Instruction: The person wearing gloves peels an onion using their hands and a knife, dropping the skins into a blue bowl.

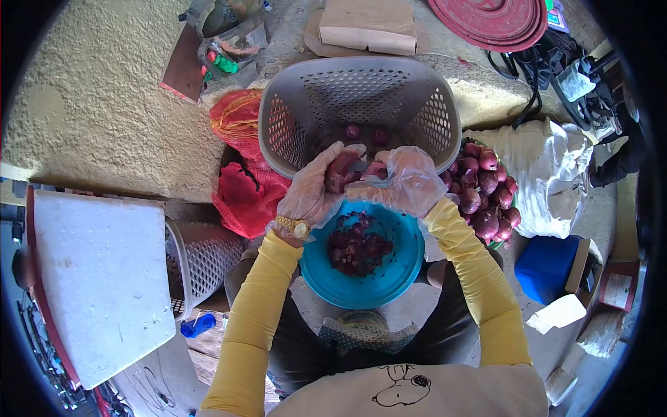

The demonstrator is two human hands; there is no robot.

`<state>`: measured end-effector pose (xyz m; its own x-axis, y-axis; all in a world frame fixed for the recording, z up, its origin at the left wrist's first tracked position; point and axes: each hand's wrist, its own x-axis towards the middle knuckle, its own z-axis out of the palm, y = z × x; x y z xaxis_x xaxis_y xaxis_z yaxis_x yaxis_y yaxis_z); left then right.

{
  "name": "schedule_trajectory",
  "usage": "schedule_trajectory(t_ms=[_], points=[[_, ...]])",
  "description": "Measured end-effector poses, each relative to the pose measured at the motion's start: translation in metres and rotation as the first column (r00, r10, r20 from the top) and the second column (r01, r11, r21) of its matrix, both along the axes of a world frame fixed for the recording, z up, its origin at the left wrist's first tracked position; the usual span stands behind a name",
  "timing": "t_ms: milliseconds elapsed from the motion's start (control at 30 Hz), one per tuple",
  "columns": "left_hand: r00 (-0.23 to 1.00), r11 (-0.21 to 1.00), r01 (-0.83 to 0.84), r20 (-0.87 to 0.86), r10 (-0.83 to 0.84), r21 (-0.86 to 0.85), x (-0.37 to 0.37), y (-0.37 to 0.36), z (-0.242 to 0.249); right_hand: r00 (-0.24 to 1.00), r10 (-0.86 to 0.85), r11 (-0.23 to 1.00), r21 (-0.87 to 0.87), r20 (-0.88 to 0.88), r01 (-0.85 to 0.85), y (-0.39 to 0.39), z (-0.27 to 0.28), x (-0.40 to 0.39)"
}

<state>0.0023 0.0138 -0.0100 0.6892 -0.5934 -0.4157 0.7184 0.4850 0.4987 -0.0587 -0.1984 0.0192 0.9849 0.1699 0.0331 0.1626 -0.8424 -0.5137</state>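
Observation:
In clear plastic gloves, both my hands meet over the near edge of the tall basket. My left hand (314,186) is closed around a red onion (339,174), and a gold watch (297,228) is on that wrist. Close against the onion, my right hand (411,179) is closed on a small knife, whose short dark blade (358,167) shows between the hands. Its handle is hidden in the glove. Below the hands a blue basin (319,271) holds dark red onion skins (358,247). Two red onions (353,131) lie inside the grey perforated basket (354,73).
To the right sits a pile of red onions (486,187) beside a white sack (549,163) and a blue container (545,267). Red mesh bags (246,187) lie left of the basket. A white box lid (101,278) and another basket (208,260) stand farther left.

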Motion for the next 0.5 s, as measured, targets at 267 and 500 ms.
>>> schedule_trajectory(t_ms=[267, 500], points=[[0.997, 0.999, 0.044, 0.056, -0.043, -0.018, 0.002, 0.001, 0.003, 1.0, -0.022, 0.996, 0.081, -0.019, 0.023, -0.002, -0.004, 0.002], [0.981, 0.998, -0.05, 0.186, 0.057, -0.041, -0.003, 0.0, 0.012, 0.994, -0.066, 0.989, 0.138, 0.09, 0.054, -0.01, 0.003, 0.001]])
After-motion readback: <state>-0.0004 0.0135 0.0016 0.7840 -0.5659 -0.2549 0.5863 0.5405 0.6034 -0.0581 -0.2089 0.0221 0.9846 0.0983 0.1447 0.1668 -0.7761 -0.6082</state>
